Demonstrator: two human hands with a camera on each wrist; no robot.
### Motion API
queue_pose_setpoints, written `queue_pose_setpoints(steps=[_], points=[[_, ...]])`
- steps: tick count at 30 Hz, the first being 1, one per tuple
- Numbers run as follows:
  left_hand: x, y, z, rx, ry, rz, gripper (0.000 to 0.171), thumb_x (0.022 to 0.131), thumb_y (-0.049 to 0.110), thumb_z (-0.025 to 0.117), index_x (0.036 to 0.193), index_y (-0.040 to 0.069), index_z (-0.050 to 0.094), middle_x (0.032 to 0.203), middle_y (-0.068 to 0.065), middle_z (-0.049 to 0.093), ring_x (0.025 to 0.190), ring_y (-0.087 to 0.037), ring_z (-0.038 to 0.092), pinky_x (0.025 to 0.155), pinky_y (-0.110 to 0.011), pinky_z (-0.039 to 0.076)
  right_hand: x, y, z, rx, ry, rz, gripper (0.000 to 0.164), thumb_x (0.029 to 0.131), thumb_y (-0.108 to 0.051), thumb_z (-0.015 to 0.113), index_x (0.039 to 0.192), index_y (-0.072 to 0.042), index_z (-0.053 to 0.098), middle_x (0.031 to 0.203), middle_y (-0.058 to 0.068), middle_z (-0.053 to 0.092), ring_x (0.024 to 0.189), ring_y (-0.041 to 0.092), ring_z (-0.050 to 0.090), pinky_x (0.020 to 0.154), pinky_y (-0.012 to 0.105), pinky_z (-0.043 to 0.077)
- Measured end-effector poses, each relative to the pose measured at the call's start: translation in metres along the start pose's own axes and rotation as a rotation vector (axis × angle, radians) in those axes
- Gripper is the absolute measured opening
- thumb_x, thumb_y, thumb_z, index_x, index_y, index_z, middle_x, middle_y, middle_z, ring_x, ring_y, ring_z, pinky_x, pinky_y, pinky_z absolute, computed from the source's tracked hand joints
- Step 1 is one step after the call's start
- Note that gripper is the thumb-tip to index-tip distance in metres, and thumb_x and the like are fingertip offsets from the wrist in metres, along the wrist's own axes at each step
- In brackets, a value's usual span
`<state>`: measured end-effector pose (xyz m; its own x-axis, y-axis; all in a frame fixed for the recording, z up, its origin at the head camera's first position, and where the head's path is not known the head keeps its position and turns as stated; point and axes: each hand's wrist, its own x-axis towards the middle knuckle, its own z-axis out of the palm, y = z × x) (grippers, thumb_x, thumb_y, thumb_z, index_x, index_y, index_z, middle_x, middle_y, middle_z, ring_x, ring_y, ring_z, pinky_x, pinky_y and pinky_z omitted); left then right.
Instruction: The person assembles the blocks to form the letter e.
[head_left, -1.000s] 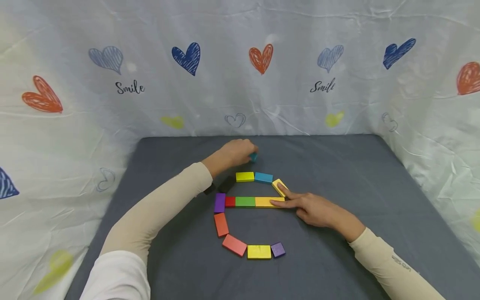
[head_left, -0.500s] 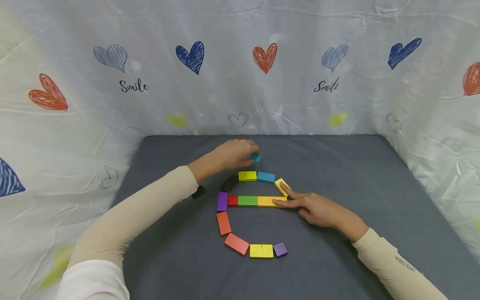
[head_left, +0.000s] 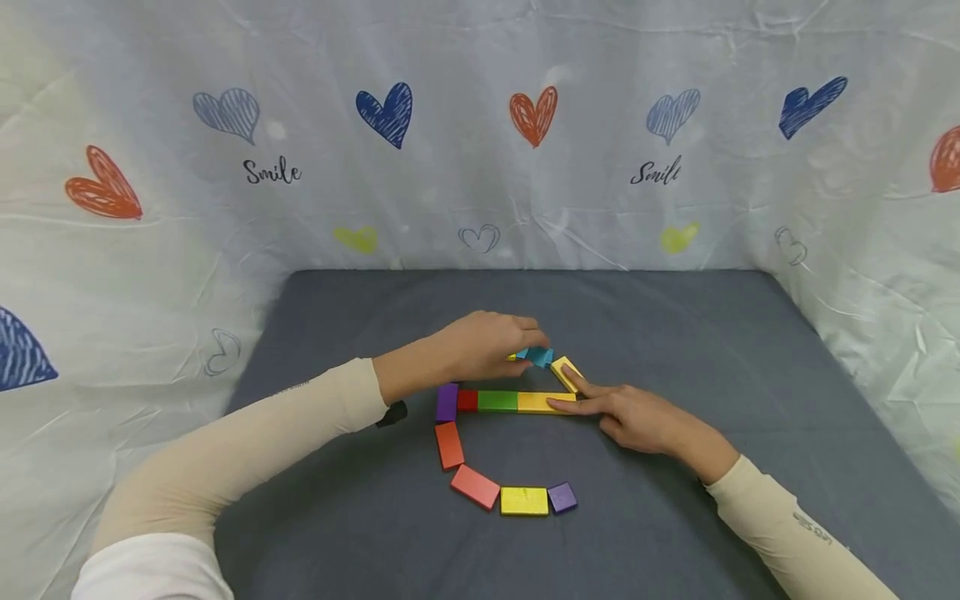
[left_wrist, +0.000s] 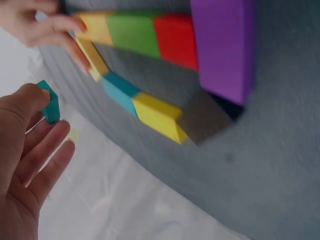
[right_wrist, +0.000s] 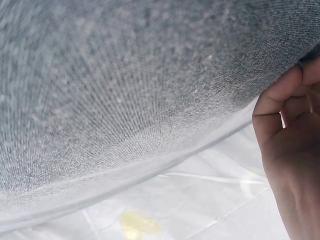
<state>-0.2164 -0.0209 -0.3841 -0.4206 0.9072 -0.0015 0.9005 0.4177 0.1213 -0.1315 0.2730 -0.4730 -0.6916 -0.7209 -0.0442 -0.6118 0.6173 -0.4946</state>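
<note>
My left hand (head_left: 480,346) pinches a small teal block (left_wrist: 51,107) between thumb and fingers, above the blue block (left_wrist: 119,91) at the back of a curve of blocks. My right hand (head_left: 637,419) rests two extended fingertips on yellow blocks: one on the slanted yellow block (head_left: 564,373), the other on the yellow block (head_left: 534,402) ending the middle row. Green (head_left: 497,402) and red (head_left: 468,401) blocks continue that row to the purple block (head_left: 447,403). A dark block (left_wrist: 205,120) and a yellow block (left_wrist: 157,116) complete the back, hidden or mostly hidden in the head view.
The curve's front has an orange block (head_left: 450,445), a salmon block (head_left: 476,487), a yellow block (head_left: 524,501) and a small purple block (head_left: 562,497). Grey cloth (head_left: 660,517) covers the table. A white curtain (head_left: 450,50) with hearts surrounds its back and sides.
My left hand has come nearer and moved right with the teal block, from behind the curve to over its back blocks. My right hand keeps its place on the yellow blocks.
</note>
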Motion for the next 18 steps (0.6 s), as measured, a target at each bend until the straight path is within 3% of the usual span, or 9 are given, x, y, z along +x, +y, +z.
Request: queue_pose_setpoints(steps=[4,9,14,18], points=[[-0.002,0.018,0.004,0.016,0.002,0.064,0.037,0.103,0.029,0.072,0.139,0.020,0.068,0.126,0.003,0.070,0.089,-0.008,0.066,0.080,-0.026,0.058,0.000,-0.001,0.000,-0.003,-0.006,0.015,0.081,0.094,0.014,0.057,0.158,-0.034,0.051,0.174,0.010,0.023,0.053,0.000,0.023,0.053,0.021,0.031],[-0.003,0.036,0.012,-0.004,0.017,0.150,0.037,0.102,0.028,0.073,0.138,0.022,0.067,0.127,0.007,0.070,0.089,-0.006,0.065,0.079,-0.022,0.054,-0.001,0.000,0.001,-0.005,-0.004,0.050,0.073,0.094,0.013,0.057,0.153,-0.029,0.058,0.172,0.007,0.029,0.056,0.001,0.027,0.056,0.022,0.035],[-0.006,0.054,0.018,0.016,-0.012,0.188,0.035,0.103,0.030,0.072,0.136,0.021,0.068,0.123,0.009,0.070,0.090,-0.004,0.063,0.080,-0.017,0.051,-0.002,0.001,0.001,0.014,-0.001,0.051,0.066,0.095,0.012,0.057,0.150,-0.023,0.063,0.172,0.007,0.029,0.055,0.001,0.028,0.056,0.023,0.035],[-0.006,0.065,0.026,0.033,-0.040,0.213,0.044,0.103,0.034,0.071,0.144,0.019,0.065,0.123,0.008,0.070,0.089,-0.004,0.064,0.083,-0.018,0.053,-0.002,0.001,0.001,0.000,0.012,0.048,0.065,0.097,0.009,0.057,0.152,-0.026,0.060,0.173,0.007,0.029,0.050,-0.001,0.023,0.053,0.021,0.031]])
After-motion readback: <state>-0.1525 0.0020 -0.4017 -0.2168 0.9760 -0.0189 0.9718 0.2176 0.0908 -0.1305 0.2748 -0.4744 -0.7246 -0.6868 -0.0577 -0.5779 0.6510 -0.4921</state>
